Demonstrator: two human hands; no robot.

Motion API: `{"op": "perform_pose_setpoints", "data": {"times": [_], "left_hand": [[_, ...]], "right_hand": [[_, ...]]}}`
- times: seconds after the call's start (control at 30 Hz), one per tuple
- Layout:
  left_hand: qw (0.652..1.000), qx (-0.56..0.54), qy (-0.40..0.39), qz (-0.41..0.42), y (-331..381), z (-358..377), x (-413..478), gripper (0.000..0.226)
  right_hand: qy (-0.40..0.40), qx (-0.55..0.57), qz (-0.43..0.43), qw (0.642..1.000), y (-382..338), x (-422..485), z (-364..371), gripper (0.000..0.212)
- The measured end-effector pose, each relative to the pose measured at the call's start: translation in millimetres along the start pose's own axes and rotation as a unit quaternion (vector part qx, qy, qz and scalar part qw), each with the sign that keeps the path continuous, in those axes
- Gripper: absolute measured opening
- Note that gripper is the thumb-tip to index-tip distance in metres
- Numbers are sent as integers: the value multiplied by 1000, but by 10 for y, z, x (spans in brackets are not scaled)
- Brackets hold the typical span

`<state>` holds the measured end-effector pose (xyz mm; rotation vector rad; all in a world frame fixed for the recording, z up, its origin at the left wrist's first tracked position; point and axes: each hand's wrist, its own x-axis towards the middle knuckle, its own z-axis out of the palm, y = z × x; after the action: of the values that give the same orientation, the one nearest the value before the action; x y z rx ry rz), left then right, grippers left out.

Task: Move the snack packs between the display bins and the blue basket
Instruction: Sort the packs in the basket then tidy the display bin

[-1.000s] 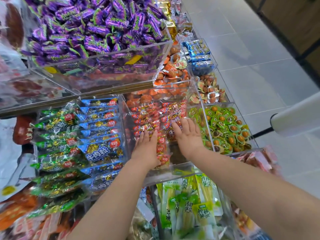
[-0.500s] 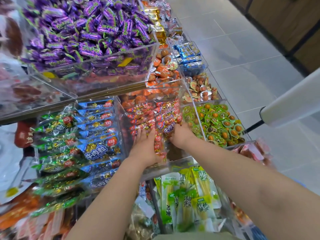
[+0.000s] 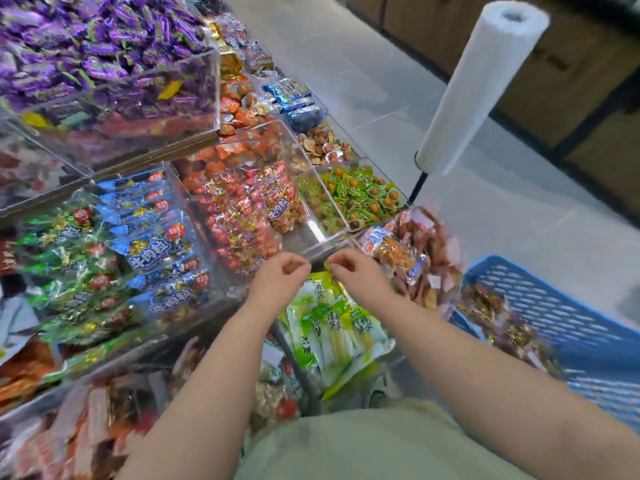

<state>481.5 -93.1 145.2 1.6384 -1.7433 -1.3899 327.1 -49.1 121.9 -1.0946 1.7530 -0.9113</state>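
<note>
Red snack packs (image 3: 242, 213) fill a clear display bin (image 3: 320, 250) in the middle of the shelf. My left hand (image 3: 280, 280) and my right hand (image 3: 356, 273) hover side by side just in front of that bin's front wall. Their fingers are curled in and I see nothing in either of them. The blue basket (image 3: 547, 292) stands at the right, beside my right forearm. Dark red and brown snack packs (image 3: 502, 327) lie in it.
Neighbouring bins hold blue packs (image 3: 152, 244), green packs (image 3: 65, 258), green-wrapped eggs (image 3: 360, 195), purple candies (image 3: 104, 46) and pale green packs (image 3: 332, 327) below my hands. A white roll of plastic bags (image 3: 485, 81) on a stand juts out at the right. Grey tiled floor lies beyond.
Both hands have pulled back out of the red-pack bin, and their flat fingers have curled in. The view has swung right, which brings the blue basket into sight.
</note>
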Motion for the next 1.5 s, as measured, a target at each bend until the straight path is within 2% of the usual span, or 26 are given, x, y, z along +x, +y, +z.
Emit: {"op": "perform_pose_setpoints", "data": {"times": [0.1, 0.2, 0.27, 0.37, 0.47, 0.6, 0.67, 0.83, 0.93, 1.07, 1.13, 1.3, 1.4, 1.5], "left_hand": [[994, 9, -89, -55, -238, 235, -255, 8], [975, -1, -174, -137, -545, 479, -469, 12], [955, 1, -217, -201, -740, 614, -635, 2], [923, -2, -245, -297, -1074, 804, -896, 14], [896, 33, -259, -360, -1326, 965, -1122, 18], [880, 92, -280, -372, -1426, 1216, -1292, 21], [883, 123, -276, -359, -1380, 1408, -1319, 21], [874, 289, -311, -236, -1083, 1980, -1325, 27], [863, 338, -328, -185, -918, 2326, -1363, 25], [856, 339, -362, -144, -816, 2662, -1452, 26], [855, 333, -373, -138, -728, 2784, -1448, 26], [881, 288, -335, -169, -448, 3091, -1241, 14], [852, 342, -369, -147, -352, 3286, -1104, 23], [832, 364, -399, -129, -157, 3541, -860, 28]], "right_hand": [[49, 35, 110, 992, 515, -516, -34, 13], [111, 54, 222, 967, 1080, -1156, -87, 14], [103, 32, 306, 946, 1474, -1635, -133, 13], [76, 27, 444, 892, 1955, -2396, -167, 17], [71, 9, 508, 858, 2258, -2943, -197, 31], [78, 45, 529, 844, 2387, -3282, -312, 30], [71, 50, 534, 841, 2446, -3411, -378, 30], [49, 67, 532, 843, 2656, -3694, -652, 33], [58, 83, 524, 846, 2771, -3745, -901, 31], [100, 131, 522, 837, 2824, -3705, -1257, 26], [98, 153, 518, 836, 2847, -3669, -1366, 13], [116, 184, 484, 847, 2860, -3416, -1626, 5], [128, 189, 472, 851, 2855, -3178, -1804, 9], [143, 210, 479, 840, 2891, -2913, -1967, 13]]}}
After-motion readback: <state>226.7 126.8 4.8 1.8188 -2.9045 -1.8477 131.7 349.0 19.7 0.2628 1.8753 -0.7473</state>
